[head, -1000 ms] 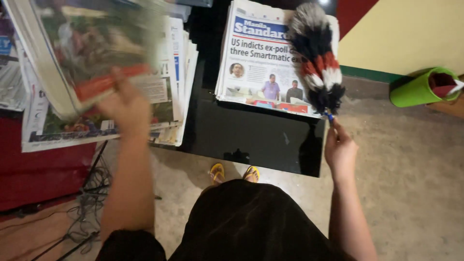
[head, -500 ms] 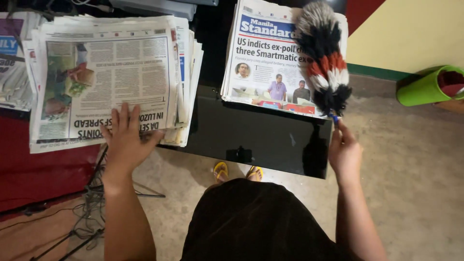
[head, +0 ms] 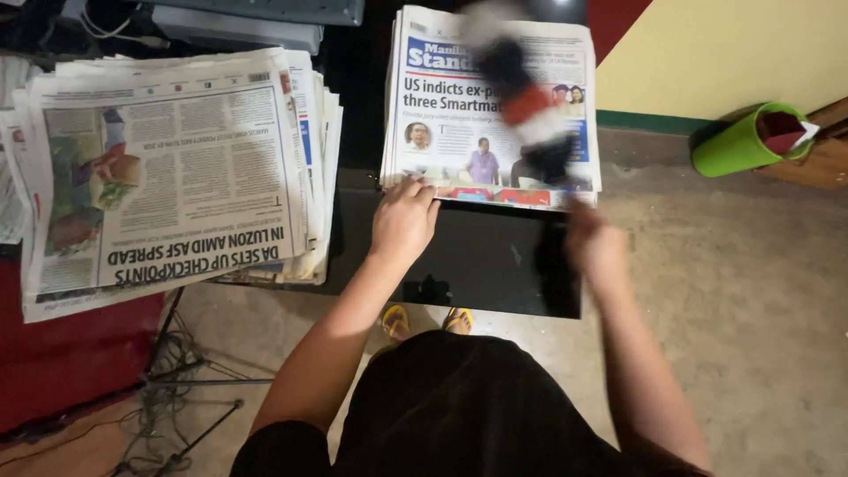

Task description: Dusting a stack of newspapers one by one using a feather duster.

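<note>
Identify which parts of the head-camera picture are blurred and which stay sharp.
Head view: the feather duster and right hand are smeared by motion blur; the left hand, both newspaper stacks and the green cup are sharp.

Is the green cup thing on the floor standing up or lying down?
Lying down. The green cylindrical container rests on its side on the floor by the wall, its open mouth facing right, with something dark red showing inside.

Dim indoor light; the newspapers (head: pixel 490 106) are lit brighter, while the right hand (head: pixel 594 247) and duster (head: pixel 521 97) above it are motion-blurred.
</note>
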